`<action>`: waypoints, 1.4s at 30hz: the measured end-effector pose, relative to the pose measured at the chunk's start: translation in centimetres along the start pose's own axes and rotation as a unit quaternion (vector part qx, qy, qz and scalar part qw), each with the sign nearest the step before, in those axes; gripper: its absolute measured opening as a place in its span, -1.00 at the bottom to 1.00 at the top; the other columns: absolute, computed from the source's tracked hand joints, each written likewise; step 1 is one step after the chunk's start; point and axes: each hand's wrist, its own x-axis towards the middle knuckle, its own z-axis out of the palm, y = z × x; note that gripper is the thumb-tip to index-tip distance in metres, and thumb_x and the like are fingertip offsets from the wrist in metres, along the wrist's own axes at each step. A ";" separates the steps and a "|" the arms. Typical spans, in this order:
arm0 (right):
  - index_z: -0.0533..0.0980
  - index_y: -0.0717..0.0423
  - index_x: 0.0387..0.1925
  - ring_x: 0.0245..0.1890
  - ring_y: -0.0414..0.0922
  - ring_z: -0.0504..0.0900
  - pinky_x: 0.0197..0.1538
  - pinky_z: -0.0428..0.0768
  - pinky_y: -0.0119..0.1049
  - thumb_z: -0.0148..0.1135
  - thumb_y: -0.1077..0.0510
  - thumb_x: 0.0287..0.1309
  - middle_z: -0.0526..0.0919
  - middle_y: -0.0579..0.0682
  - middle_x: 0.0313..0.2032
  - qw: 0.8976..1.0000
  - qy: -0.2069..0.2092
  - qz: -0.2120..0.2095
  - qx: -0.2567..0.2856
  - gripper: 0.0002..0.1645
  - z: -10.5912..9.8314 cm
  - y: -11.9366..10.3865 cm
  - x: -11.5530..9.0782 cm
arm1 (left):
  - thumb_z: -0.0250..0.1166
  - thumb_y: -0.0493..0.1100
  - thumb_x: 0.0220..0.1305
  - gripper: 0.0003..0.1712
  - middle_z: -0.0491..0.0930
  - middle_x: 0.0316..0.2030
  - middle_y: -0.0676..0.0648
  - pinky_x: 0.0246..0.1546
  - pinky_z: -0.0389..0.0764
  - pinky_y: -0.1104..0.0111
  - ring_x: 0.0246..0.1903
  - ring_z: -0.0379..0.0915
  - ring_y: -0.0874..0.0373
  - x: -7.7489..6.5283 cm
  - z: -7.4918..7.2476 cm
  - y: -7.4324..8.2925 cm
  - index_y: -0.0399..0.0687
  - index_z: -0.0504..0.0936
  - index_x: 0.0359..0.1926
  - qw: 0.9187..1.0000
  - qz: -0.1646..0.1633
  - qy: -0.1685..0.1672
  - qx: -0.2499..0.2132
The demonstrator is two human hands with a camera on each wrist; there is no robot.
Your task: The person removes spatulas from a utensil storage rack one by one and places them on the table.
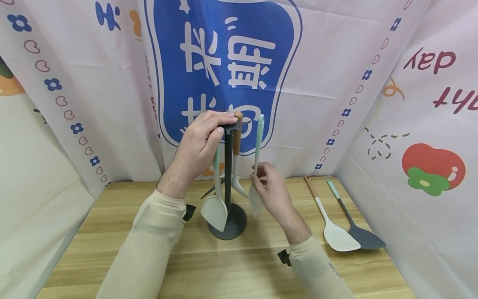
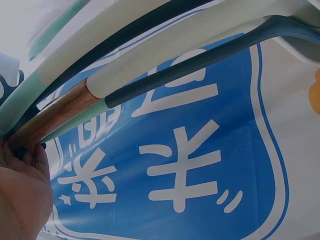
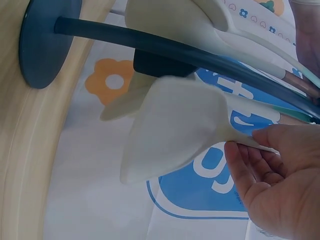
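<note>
A dark utensil stand (image 1: 228, 178) rises from a round base, with several utensils hanging around its post. My left hand (image 1: 201, 135) holds the stand's top, fingers over it and thumb at its near side. Under that hand hangs a pale turner with a mint handle (image 1: 215, 211). A wooden-handled utensil (image 1: 237, 141) hangs just beyond the post. To the right of the stand, my right hand (image 1: 274, 187) pinches a white spatula (image 3: 180, 125) by its neck. Its mint handle (image 1: 259, 137) points up, with the blade hanging downward, apart from the post.
On the wooden table (image 1: 239, 274), two turners lie at the right: a white one with a wooden handle (image 1: 337, 236) and a dark one with a mint handle (image 1: 366, 236). Printed cloth (image 1: 336, 54) hangs behind the table and along both sides.
</note>
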 end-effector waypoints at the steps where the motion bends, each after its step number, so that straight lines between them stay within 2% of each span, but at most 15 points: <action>1: 0.65 0.24 0.20 0.14 0.15 0.88 0.20 0.98 0.08 0.39 0.34 0.63 0.82 0.21 0.05 1.000 0.000 0.000 0.000 -0.77 -0.1 0.0 0.0 | -0.03 -0.09 0.83 -0.46 0.75 0.50 -0.10 0.78 0.50 -0.04 0.62 0.56 -0.06 0.0 0.0 0.0 -0.05 0.80 0.46 1.000 0.000 0.000 0.001; 10: 0.65 0.24 0.12 0.13 0.19 0.90 0.17 0.98 0.11 0.43 0.30 0.63 0.82 0.23 0.02 1.000 0.004 0.000 -0.013 -0.83 -0.5 0.8 0.0 | -0.02 -0.08 0.83 -0.46 0.74 0.51 -0.08 0.79 0.49 -0.03 0.63 0.55 -0.05 0.0 0.0 0.0 -0.03 0.79 0.46 1.000 -0.007 -0.004 0.005; 22: 0.67 0.23 0.09 0.12 0.16 0.88 0.19 0.96 0.10 0.44 0.19 0.65 0.83 0.20 -0.01 0.997 -0.016 0.024 -0.071 -0.82 -1.7 2.3 -0.5 | -0.02 -0.08 0.83 -0.46 0.74 0.51 -0.09 0.79 0.49 -0.04 0.64 0.55 -0.06 0.0 -0.1 0.0 -0.03 0.79 0.47 1.000 -0.008 -0.005 0.003; 34: 0.66 0.21 0.04 0.01 0.11 0.85 0.15 0.94 0.12 0.43 0.19 0.67 0.82 0.18 -0.05 0.990 -0.035 0.051 -0.125 -0.85 -3.3 4.8 -1.6 | -0.03 -0.08 0.83 -0.45 0.73 0.52 -0.08 0.79 0.48 -0.03 0.64 0.54 -0.05 0.0 -0.2 0.1 -0.03 0.79 0.48 1.000 -0.009 -0.008 0.003; 42: 0.65 0.24 0.01 -0.06 0.08 0.82 0.06 0.91 0.07 0.42 0.25 0.66 0.82 0.19 -0.10 0.988 -0.051 0.053 -0.133 -0.89 -4.5 6.3 -2.1 | -0.03 -0.08 0.84 -0.45 0.73 0.52 -0.08 0.79 0.49 -0.04 0.64 0.54 -0.05 0.0 -0.2 0.1 -0.02 0.78 0.48 1.000 -0.011 -0.010 0.004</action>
